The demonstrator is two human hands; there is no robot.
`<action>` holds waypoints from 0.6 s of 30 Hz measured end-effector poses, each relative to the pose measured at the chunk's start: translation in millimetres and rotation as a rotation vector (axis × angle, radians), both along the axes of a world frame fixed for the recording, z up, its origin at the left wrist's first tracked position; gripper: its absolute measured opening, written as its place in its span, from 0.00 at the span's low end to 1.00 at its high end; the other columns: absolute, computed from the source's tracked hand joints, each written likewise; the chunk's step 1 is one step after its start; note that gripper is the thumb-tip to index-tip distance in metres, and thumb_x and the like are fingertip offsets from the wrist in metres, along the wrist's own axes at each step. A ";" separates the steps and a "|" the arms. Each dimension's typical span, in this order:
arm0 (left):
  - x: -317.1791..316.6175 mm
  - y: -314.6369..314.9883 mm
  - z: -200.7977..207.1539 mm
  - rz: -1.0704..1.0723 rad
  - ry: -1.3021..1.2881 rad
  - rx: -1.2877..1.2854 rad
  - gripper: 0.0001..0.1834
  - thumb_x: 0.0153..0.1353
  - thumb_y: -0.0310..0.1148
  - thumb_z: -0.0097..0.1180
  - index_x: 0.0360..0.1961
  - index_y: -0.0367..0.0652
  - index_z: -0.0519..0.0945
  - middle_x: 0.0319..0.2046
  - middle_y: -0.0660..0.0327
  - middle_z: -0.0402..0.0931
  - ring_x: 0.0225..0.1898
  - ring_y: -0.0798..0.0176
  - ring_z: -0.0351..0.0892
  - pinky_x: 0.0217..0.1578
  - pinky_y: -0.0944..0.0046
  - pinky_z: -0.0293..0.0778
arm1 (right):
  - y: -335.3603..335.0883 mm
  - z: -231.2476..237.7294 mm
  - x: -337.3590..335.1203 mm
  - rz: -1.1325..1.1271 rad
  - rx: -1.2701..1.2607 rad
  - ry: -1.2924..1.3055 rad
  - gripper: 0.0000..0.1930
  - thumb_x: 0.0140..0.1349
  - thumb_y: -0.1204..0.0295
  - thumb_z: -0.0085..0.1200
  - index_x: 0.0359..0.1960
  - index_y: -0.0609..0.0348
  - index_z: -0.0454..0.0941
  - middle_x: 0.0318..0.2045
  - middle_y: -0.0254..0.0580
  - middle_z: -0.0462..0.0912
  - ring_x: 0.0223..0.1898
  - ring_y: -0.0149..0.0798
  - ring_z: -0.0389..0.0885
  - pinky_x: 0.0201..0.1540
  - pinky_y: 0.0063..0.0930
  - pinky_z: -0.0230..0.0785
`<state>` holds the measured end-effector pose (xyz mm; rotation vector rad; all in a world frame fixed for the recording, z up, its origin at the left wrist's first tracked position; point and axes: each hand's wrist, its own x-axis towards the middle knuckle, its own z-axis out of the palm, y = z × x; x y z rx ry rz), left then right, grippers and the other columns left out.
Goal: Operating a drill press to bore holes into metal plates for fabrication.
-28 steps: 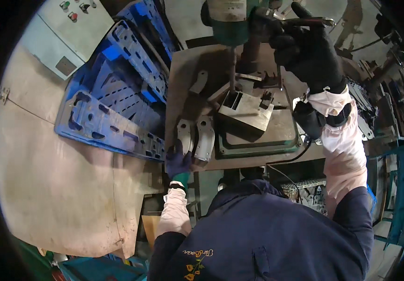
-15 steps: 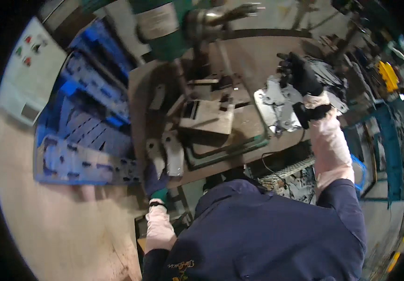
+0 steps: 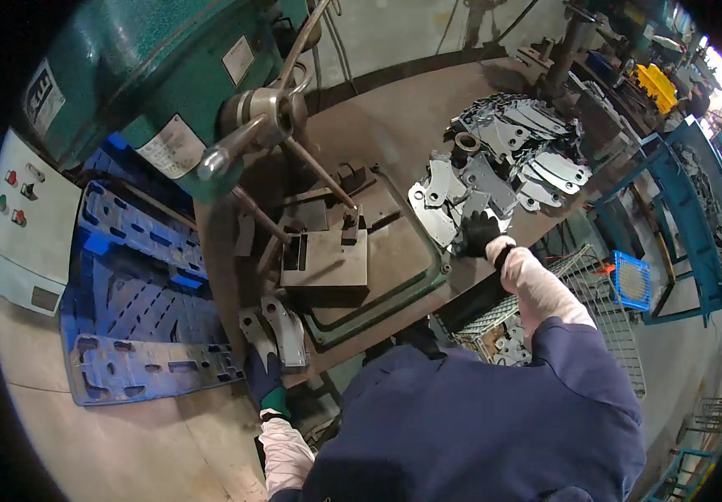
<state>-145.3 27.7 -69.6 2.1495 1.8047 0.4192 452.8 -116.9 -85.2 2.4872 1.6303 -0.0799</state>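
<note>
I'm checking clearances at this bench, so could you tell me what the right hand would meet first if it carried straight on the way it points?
Most likely the flat grey metal plates piled just beyond the right hand; its fingertips seem already at their near edge.

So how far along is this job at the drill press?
Done, apparently: two grey plates lie at the table's near left edge, under the gloved left hand. In hand: the right hand reaches into the pile of flat plates. Left: that pile is large, and the fixture block under the spindle looks empty.
</note>
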 end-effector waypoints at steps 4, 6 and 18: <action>-4.6 8.3 -2.5 0.087 0.050 0.012 0.36 0.60 0.51 0.51 0.67 0.46 0.60 0.63 0.45 0.61 0.64 0.42 0.59 0.63 0.53 0.56 | 0.9 -5.6 -15.3 -0.020 0.035 -0.127 0.29 0.54 0.66 0.51 0.59 0.62 0.66 0.58 0.68 0.66 0.55 0.67 0.69 0.52 0.59 0.63; -5.0 12.5 2.4 0.144 0.013 0.047 0.36 0.61 0.52 0.50 0.67 0.47 0.60 0.63 0.45 0.61 0.64 0.42 0.59 0.63 0.52 0.56 | 2.4 -4.9 -7.2 0.015 -0.055 -0.019 0.25 0.54 0.71 0.48 0.54 0.68 0.69 0.49 0.70 0.74 0.38 0.60 0.80 0.38 0.52 0.72; 49.9 16.1 85.9 0.000 0.029 0.146 0.31 0.61 0.40 0.51 0.65 0.42 0.62 0.62 0.50 0.63 0.61 0.50 0.65 0.59 0.60 0.63 | 1.0 52.3 110.9 0.025 0.349 -0.060 0.06 0.55 0.69 0.49 0.28 0.57 0.75 0.24 0.52 0.79 0.28 0.54 0.79 0.28 0.45 0.70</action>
